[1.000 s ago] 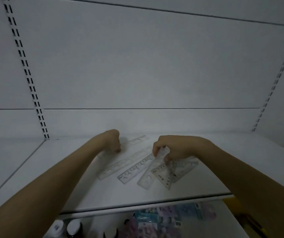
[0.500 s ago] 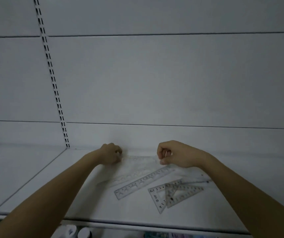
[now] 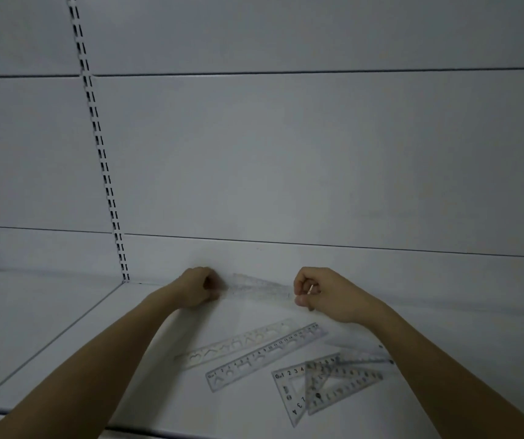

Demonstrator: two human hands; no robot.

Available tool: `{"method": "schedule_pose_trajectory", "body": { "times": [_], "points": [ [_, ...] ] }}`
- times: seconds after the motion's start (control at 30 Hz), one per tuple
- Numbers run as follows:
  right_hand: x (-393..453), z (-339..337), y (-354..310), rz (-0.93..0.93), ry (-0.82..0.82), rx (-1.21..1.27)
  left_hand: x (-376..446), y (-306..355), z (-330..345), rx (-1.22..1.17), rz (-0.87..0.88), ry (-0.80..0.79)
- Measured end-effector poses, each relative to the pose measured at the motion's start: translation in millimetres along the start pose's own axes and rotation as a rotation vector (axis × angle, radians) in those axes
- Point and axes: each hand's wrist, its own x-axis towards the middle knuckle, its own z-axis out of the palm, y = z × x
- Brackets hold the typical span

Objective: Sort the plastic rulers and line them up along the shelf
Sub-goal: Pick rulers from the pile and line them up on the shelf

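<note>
Spanning both hands: clear ruler (image 3: 259, 288), long axis parallel to back wall (image 3: 317, 185); left hand (image 3: 199, 289) pinches left end, right hand (image 3: 321, 293) pinches right end.

At frame centre, both hands hold a ruler (image 3: 259, 288) against the shelf's (image 3: 48, 318) back wall; two straight rulers (image 3: 265, 354) lie below it, set squares (image 3: 324, 383) lower right.

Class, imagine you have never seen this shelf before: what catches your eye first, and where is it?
First, the two hands at the back of the white shelf: the left hand and right hand each pinch an end of a clear ruler against the back wall. Nearer the front lie two straight stencil rulers and overlapping set squares.
</note>
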Motion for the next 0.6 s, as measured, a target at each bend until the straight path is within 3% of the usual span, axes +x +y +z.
{"method": "schedule_pose_trajectory", "body": {
  "times": [0.13,0.27,0.47,0.6],
  "points": [
    [15,3,0,0.058,0.023,0.014,-9,-4,-5,-0.09,-0.006,0.093],
    [34,18,-15,0.03,-0.001,-0.032,-31,-13,-16,-0.165,-0.017,0.032],
    [61,57,-66,-0.048,0.002,-0.064,-80,-52,-42,-0.186,-0.098,0.005],
    [80,96,-110,-0.087,-0.053,-0.111,-115,-95,-55,-0.119,-0.086,0.067]
  ]
}}
